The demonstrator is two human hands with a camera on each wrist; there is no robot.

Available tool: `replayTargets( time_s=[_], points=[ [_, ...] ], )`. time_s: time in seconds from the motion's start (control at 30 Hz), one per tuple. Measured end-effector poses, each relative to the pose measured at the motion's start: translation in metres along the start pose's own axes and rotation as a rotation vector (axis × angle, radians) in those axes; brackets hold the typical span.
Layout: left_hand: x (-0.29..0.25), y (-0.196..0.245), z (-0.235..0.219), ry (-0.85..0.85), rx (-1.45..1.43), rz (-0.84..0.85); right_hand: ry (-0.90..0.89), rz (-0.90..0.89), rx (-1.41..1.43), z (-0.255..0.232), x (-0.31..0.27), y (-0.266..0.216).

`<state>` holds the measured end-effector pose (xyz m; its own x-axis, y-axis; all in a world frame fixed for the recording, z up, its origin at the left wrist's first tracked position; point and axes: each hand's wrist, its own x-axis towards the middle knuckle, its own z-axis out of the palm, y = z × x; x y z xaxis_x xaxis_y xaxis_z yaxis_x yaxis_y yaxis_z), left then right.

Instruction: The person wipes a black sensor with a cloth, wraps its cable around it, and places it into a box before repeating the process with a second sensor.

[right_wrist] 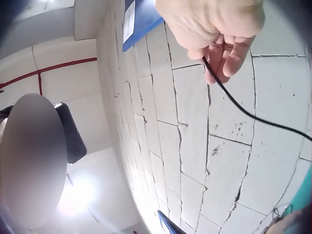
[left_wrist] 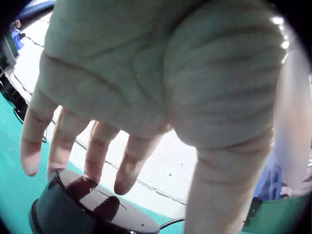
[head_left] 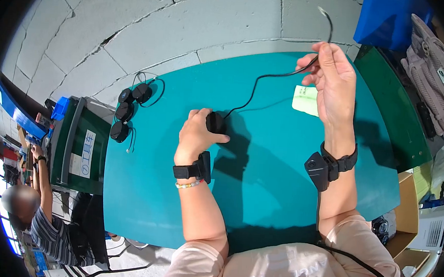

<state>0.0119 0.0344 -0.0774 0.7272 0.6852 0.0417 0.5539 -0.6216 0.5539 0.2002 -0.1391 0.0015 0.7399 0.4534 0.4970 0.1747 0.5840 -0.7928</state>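
Observation:
A black round puck-shaped device (head_left: 216,122) with a glossy face lies on the green table beside my left hand (head_left: 196,129). In the left wrist view the left fingers reach nearly straight over the device (left_wrist: 97,209), fingertips right at its glossy face, the thumb held apart on the other side. A thin black cable (head_left: 259,79) runs from the device up to my right hand (head_left: 334,77). The right thumb and fingers pinch that cable, raised above the table's far right part. Its free end, with a small pale connector (head_left: 321,10), sticks up beyond the fingers.
Several similar black devices (head_left: 124,112) with cables lie at the table's left edge. A yellow-green note (head_left: 305,100) lies under the right hand. A block wall (head_left: 230,26) borders the far edge. A blue bin (head_left: 387,21) stands far right; another person (head_left: 53,232) is at left.

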Motion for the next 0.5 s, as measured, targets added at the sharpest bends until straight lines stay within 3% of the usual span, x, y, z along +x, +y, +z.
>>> replayTargets(
  time_s=[0.23, 0.3, 0.33, 0.4, 0.47, 0.5],
  points=[
    [0.002, -0.001, -0.002, 0.125, -0.101, -0.019, 0.175, -0.071, 0.074, -0.022, 0.009, 0.002],
    [0.001, 0.011, -0.011, 0.154, -0.712, 0.003, 0.159, -0.101, 0.038, -0.018, 0.008, -0.001],
    [-0.001, 0.017, -0.016, 0.156, -0.712, 0.004, 0.146, -0.132, 0.001, -0.015, 0.007, -0.003],
    [-0.005, 0.032, -0.026, -0.004, -1.346, 0.055, 0.055, -0.132, -0.085, -0.011, 0.007, 0.002],
    [-0.008, 0.045, -0.025, 0.043, -1.397, 0.012, -0.034, -0.129, -0.173, -0.007, 0.004, 0.008],
    [-0.008, 0.046, -0.024, -0.052, -1.502, 0.052, -0.144, -0.059, -0.203, -0.003, 0.002, 0.010]
  ],
)
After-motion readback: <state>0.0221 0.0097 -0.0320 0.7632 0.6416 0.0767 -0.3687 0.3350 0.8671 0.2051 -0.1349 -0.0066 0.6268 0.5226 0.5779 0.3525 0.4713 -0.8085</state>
